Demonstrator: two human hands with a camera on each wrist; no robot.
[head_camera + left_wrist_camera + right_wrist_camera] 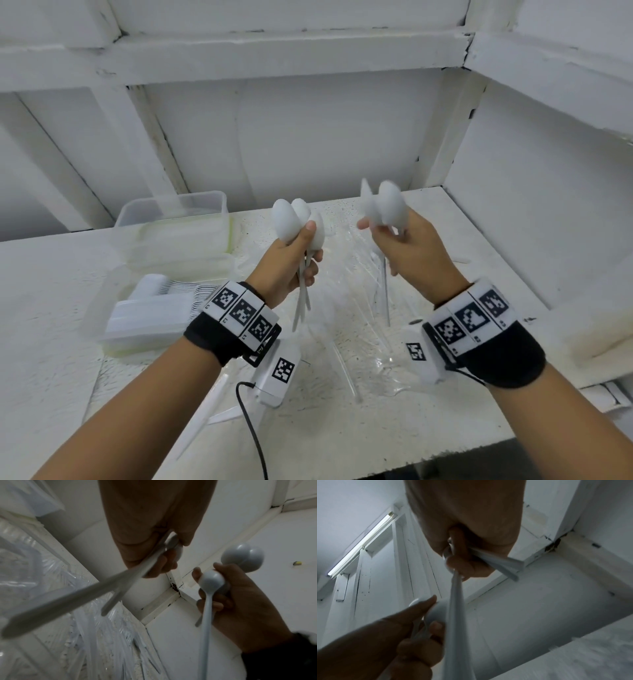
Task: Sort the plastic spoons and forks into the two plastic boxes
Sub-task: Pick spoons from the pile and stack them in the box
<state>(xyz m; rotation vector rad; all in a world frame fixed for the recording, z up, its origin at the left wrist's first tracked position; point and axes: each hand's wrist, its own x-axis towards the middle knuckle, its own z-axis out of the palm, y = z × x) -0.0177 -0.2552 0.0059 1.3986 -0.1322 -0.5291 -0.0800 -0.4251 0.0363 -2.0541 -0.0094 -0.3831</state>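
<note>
My left hand (pixel 306 248) grips a bunch of white plastic spoons (pixel 291 219) by their necks, bowls up and handles hanging down. To its right, my right hand (pixel 385 233) holds a second small bunch of spoons (pixel 388 205), also bowls up. Both hands are raised above the table and stay apart. In the left wrist view the left hand (pixel 159 555) shows the spoon handles (pixel 82 596) sticking out. The right wrist view has the right hand (pixel 464 561) clasping its spoon handles (pixel 456 601). Two clear plastic boxes sit at the left: the far box (pixel 178 219) and the near box (pixel 137 325) with stacked white cutlery inside.
Crumpled clear plastic wrap (pixel 346 274) lies on the white table (pixel 51 342) under the hands, with loose white cutlery (pixel 205 407) near the front edge. White walls and a shelf frame close in the back and right. A black cable (pixel 250 431) hangs from the left wrist.
</note>
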